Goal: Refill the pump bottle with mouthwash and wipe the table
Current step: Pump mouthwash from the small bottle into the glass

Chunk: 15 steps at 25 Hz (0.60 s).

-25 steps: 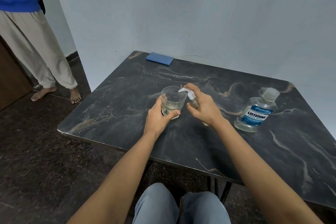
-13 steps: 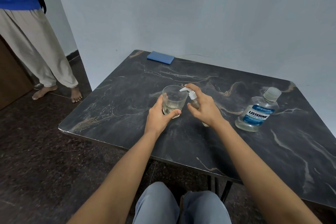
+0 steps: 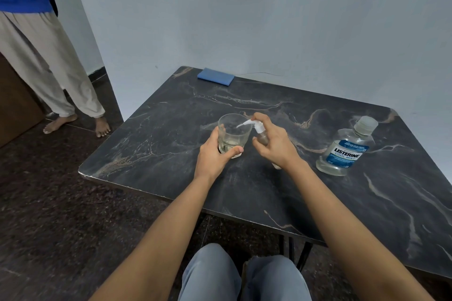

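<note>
The left hand point(image 3: 211, 156) grips the clear glass tumbler point(image 3: 232, 134), thumb across the near side and fingers round the left wall; the tumbler stands on the dark marble-pattern table point(image 3: 171, 134) and holds a shallow layer of pale liquid. The right hand point(image 3: 276, 144) is wrapped round the small pump bottle point(image 3: 259, 129), just to the right of the tumbler, with the index finger laid on the white pump head. The bottle leans toward the tumbler and the spout reaches over the tumbler's rim. The bottle's base shows below the wrist; whether it rests on the table cannot be determined. The Listerine Cool Mint bottle point(image 3: 346, 149) stands upright and capped, further right. A folded blue cloth point(image 3: 215, 76) lies at the table's far edge. A barefoot bystander point(image 3: 36, 56) stands on the floor at left.
</note>
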Each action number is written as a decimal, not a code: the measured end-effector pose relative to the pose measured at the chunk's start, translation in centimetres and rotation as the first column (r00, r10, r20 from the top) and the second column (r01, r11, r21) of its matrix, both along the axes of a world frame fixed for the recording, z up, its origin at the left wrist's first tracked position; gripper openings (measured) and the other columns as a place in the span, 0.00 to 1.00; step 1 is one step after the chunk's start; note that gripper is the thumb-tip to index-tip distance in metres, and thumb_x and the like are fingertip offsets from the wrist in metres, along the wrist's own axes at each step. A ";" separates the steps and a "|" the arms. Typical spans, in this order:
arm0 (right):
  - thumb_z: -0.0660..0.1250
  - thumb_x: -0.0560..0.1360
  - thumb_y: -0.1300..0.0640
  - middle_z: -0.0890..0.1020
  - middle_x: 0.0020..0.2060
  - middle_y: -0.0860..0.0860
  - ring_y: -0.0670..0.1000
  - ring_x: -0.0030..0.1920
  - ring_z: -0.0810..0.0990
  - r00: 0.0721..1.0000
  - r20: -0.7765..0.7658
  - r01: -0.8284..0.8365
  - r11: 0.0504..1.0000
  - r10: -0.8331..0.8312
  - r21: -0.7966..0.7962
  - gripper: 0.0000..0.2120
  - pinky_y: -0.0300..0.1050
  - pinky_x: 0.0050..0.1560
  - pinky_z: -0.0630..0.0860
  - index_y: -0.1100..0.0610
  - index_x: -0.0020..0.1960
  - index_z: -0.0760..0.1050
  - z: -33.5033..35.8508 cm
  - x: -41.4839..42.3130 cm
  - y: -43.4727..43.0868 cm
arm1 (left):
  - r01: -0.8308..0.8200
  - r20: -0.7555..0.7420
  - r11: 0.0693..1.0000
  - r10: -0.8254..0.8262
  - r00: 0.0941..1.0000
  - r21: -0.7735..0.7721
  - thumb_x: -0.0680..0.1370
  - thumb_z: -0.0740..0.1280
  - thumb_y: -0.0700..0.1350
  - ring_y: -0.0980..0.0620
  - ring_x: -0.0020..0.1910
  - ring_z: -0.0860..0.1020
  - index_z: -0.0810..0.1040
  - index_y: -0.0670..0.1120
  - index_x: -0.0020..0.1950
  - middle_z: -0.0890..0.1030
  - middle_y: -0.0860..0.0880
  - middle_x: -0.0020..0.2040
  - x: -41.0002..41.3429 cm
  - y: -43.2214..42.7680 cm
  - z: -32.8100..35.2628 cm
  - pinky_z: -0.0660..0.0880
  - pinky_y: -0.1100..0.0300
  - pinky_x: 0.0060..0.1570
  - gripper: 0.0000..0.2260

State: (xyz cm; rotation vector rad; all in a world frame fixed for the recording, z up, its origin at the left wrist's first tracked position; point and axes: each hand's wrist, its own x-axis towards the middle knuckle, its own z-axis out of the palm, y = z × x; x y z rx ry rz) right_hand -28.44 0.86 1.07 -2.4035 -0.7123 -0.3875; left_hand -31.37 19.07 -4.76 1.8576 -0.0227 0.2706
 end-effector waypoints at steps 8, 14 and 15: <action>0.65 0.72 0.61 0.78 0.41 0.50 0.48 0.33 0.73 1.000 -0.008 -0.017 1.000 0.017 0.013 0.30 0.42 0.38 0.71 0.43 0.68 0.60 0.1 0.1 -0.1 | 0.003 -0.005 1.000 -0.003 1.000 -0.002 0.67 0.76 0.60 0.64 0.56 0.74 0.69 0.58 0.68 0.73 0.76 0.48 0.0 0.1 0.0 0.71 0.58 0.62 0.32; 0.65 0.72 0.62 0.77 0.40 0.48 0.50 0.34 0.74 1.000 -0.001 -0.008 1.000 0.008 -0.002 0.26 0.43 0.38 0.71 0.46 0.65 0.62 0.0 0.2 0.1 | 0.005 -0.003 1.000 -0.005 1.000 -0.003 0.67 0.76 0.58 0.64 0.56 0.73 0.69 0.57 0.69 0.72 0.75 0.49 0.1 0.1 0.0 0.71 0.59 0.62 0.32; 0.65 0.72 0.62 0.78 0.41 0.49 0.50 0.34 0.74 1.000 -0.005 -0.015 1.000 0.015 -0.002 0.27 0.42 0.38 0.70 0.45 0.66 0.61 0.0 0.2 0.1 | 0.004 -0.003 1.000 -0.004 1.000 0.000 0.67 0.76 0.58 0.64 0.56 0.73 0.69 0.57 0.69 0.72 0.74 0.49 0.1 0.1 -0.1 0.71 0.59 0.62 0.32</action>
